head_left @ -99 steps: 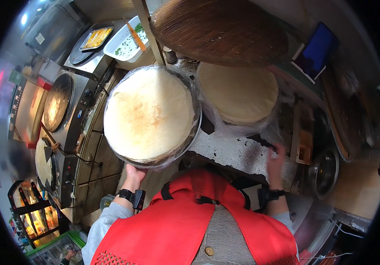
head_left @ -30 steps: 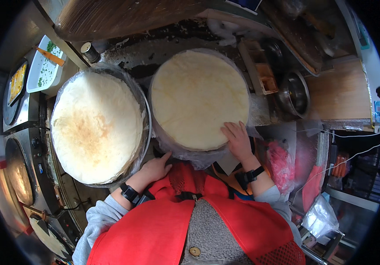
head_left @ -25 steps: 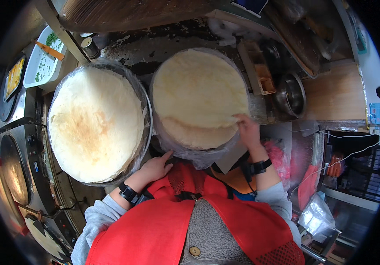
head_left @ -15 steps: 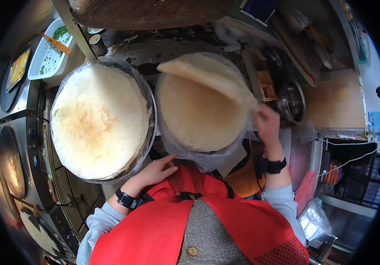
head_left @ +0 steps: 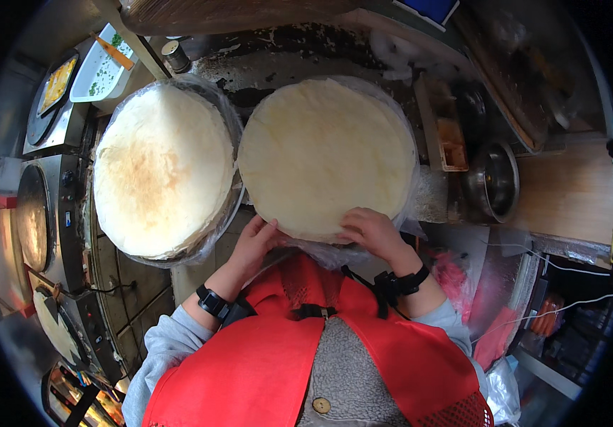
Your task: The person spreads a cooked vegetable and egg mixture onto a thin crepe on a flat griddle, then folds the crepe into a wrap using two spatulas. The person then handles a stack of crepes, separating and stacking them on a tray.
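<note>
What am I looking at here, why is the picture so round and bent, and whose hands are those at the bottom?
There is no machine here. The picture comes from a wide fisheye camera worn on a person's head, looking down, which is why straight edges curve toward the rim. The red vest and grey sleeves at the bottom belong to the wearer.

The left hand and right hand, each with a dark wristband, rest on the near edge of a pale round flatbread stack lying on clear plastic wrap. Beside it, on the person's left, sits a browned flatbread stack in a plastic-lined round tray. Neither hand is lifting anything; the fingers just touch the rim of the pale stack.

Farther left are round griddles, and to the right a small metal pot beside a wooden board.
</note>
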`<act>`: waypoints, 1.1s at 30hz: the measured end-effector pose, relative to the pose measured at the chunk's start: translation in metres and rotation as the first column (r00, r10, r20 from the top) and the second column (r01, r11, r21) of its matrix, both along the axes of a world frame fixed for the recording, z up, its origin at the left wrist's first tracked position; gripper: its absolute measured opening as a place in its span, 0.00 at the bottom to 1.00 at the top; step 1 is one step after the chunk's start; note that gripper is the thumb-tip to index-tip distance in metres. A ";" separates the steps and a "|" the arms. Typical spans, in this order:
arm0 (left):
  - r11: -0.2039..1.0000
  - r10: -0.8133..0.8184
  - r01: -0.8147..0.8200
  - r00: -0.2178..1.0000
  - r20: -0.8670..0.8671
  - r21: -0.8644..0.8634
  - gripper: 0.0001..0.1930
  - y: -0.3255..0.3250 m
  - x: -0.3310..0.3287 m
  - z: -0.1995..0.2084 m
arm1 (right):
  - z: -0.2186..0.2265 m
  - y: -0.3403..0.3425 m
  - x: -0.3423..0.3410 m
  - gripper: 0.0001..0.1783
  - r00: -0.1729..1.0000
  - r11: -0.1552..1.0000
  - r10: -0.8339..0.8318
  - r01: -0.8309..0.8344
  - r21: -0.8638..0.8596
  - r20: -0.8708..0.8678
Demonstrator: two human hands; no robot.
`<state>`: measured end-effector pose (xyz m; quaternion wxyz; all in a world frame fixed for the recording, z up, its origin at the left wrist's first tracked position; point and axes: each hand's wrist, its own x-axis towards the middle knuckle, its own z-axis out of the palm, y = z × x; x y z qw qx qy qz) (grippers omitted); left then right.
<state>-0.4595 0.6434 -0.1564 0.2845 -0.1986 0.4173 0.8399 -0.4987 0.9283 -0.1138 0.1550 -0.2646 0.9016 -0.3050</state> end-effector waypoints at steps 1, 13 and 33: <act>0.999 0.036 -0.035 0.999 -0.031 0.037 0.18 0.003 0.001 0.001 | -0.002 -0.001 -0.002 0.08 0.999 0.999 -0.044 0.044 0.004 -0.018; 0.953 0.157 -0.167 0.986 -0.060 -0.254 0.17 0.029 -0.004 -0.021 | 0.008 0.008 -0.053 0.09 0.839 0.793 -0.416 0.524 -0.311 0.352; 0.809 0.226 -0.363 0.918 -0.325 -0.463 0.12 0.029 -0.059 -0.024 | 0.030 -0.018 -0.091 0.11 0.888 0.897 -0.402 0.430 -0.098 0.223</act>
